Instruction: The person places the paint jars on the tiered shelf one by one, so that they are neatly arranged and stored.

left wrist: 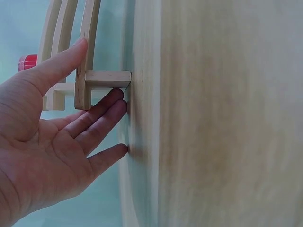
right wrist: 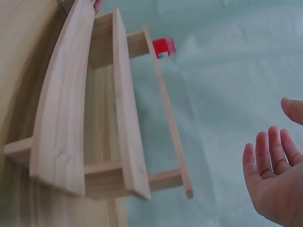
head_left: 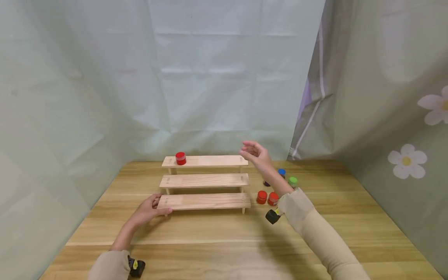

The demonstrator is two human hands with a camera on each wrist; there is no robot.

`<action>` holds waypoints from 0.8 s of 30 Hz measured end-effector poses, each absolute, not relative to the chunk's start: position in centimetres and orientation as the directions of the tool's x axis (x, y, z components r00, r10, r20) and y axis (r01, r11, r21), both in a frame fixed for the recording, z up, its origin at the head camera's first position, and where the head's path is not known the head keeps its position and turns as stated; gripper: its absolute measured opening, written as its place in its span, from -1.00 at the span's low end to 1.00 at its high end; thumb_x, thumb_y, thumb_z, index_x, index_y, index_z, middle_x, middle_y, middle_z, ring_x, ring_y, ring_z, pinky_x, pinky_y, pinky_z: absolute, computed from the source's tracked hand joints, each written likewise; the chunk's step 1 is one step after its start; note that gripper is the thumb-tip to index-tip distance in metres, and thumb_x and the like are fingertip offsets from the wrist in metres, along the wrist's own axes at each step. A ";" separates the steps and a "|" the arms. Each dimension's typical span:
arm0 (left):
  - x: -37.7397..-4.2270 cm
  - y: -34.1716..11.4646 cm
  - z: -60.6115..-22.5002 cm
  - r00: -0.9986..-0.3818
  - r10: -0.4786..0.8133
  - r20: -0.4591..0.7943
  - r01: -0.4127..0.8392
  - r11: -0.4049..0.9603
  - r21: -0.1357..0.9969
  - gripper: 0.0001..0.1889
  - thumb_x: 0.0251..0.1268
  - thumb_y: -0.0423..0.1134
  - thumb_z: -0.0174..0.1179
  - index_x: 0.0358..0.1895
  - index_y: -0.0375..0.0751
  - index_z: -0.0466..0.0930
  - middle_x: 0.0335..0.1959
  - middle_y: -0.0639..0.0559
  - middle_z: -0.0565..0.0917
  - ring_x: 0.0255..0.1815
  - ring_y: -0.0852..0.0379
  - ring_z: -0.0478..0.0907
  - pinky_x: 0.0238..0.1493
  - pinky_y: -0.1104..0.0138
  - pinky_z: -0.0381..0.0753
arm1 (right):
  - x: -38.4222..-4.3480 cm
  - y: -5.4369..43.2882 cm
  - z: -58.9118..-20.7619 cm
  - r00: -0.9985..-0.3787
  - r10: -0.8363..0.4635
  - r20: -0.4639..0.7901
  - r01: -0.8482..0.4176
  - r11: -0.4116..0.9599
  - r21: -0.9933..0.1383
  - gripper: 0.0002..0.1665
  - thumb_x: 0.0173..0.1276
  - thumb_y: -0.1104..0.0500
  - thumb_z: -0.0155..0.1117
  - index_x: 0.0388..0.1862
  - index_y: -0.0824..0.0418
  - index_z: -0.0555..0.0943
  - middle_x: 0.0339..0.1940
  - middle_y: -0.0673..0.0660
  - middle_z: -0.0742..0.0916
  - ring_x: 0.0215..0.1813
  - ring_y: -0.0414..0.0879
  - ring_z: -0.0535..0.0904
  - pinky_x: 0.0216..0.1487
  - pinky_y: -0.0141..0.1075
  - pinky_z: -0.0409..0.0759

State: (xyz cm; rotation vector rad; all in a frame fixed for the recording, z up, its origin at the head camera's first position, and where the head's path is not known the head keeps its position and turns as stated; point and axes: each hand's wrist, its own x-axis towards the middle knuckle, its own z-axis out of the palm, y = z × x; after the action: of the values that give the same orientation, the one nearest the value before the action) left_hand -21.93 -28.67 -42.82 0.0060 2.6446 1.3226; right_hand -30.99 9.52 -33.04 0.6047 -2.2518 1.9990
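Note:
A three-tier wooden stand (head_left: 204, 201) sits on the table, its boards rising toward the back. At the left end of the lowest board, my left hand (head_left: 145, 212) grips the stand, the thumb laid over the board and the fingers beside its leg, as the left wrist view shows. One red-lidded jar (head_left: 180, 158) stands near the left end of the top board. My right hand (head_left: 258, 155) is raised in the air by the top board's right end, fingers loosely bent with nothing in them; the right wrist view shows its bare palm.
Right of the stand, two red jars (head_left: 261, 197) stand side by side on the table (head_left: 196, 245). Behind them are a blue-lidded jar (head_left: 281, 172), a green-lidded jar (head_left: 293, 180) and a dark one, partly hidden by the right forearm. Pale curtains (head_left: 224, 85) hang around the table.

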 end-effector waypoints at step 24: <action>-22.0 -28.9 -43.0 -0.986 0.091 -0.140 -0.050 0.636 0.770 0.01 0.20 0.04 0.33 0.41 -0.65 -0.02 0.30 -0.65 0.32 0.27 -0.36 0.44 0.22 -0.04 0.51 | -29.7 15.5 -38.8 -0.977 -0.124 0.171 -0.192 0.186 -0.964 -0.49 0.41 0.19 0.22 0.28 0.36 0.42 0.12 0.27 0.61 -0.12 -0.43 0.56 0.00 -0.59 0.53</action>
State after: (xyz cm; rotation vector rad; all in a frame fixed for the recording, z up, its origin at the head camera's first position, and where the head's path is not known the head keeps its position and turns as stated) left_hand -22.00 -28.86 -43.01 0.0337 2.6896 1.2728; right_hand -29.72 15.49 -38.75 0.3171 -2.3770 1.9456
